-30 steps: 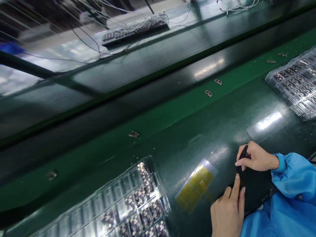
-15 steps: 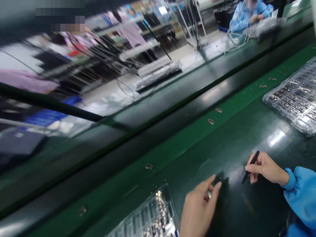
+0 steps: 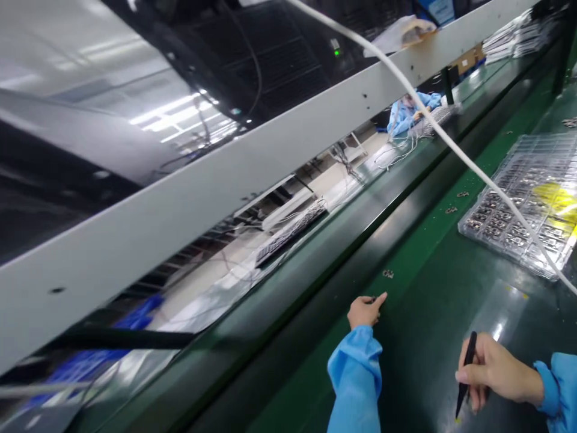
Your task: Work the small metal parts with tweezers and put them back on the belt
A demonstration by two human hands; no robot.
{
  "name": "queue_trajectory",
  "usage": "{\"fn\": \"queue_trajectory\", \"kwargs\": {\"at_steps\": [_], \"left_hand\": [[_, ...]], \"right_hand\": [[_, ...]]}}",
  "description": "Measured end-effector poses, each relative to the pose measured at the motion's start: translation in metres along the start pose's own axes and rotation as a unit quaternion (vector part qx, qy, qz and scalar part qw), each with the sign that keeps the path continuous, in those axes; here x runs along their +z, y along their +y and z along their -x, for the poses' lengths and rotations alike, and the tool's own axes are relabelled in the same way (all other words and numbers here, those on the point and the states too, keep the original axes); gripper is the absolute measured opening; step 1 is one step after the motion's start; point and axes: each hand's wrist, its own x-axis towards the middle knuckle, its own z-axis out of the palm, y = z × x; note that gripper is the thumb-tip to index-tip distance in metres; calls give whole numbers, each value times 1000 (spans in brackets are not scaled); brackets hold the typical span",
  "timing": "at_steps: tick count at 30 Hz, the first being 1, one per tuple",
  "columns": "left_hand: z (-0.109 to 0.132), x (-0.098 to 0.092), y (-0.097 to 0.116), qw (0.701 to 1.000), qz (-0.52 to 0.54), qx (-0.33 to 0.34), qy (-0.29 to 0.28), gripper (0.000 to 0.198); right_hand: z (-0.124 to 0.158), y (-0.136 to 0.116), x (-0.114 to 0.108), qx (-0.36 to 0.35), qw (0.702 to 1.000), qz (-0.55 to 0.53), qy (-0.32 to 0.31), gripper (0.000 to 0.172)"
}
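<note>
My left hand (image 3: 366,311) reaches out over the bright green strip, thumb and forefinger closing around a small dark metal part (image 3: 373,299). Just beyond its fingertips lies another small metal part (image 3: 387,273). My right hand (image 3: 493,368) grips a slim black pen-like tool (image 3: 467,367). The tool's pointed tip angles down to the dark green work surface (image 3: 419,367), close to a tiny yellow spot (image 3: 457,420). Whether the tip touches the surface I cannot tell.
A clear compartment tray (image 3: 509,246) full of metal parts sits at right, with something yellow (image 3: 556,204) on it. More small parts (image 3: 451,210) lie along the strip. A white cable (image 3: 460,150) and a pale beam (image 3: 270,159) cross the view. A person in blue (image 3: 401,117) sits far off.
My left hand has moved forward onto the strip, where one of two neighbouring parts is now at its fingers. The view has shifted up; the near tray has left it. My right hand still holds the tool.
</note>
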Motion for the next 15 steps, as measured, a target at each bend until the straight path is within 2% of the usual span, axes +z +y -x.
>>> {"fn": "queue_trajectory", "kwargs": {"at_steps": [4, 8, 11, 13, 15], "left_hand": [[-7, -11, -12, 999, 20, -24, -36, 22], [7, -24, -18, 996, 82, -23, -30, 10], [44, -33, -22, 983, 182, -6, -38, 10], [86, -34, -28, 967, 250, 6, -52, 17], [136, -27, -35, 941, 329, -1, -83, 29]], "right_hand": [[-2, -6, 5, 1, 1000, -11, -7, 34], [0, -8, 4, -8, 1000, -27, 1, 35], [3, -10, 1, -28, 999, -36, 24, 35], [7, -14, -1, -44, 997, -37, 47, 35], [12, -18, -2, -57, 995, -34, 71, 34]]}}
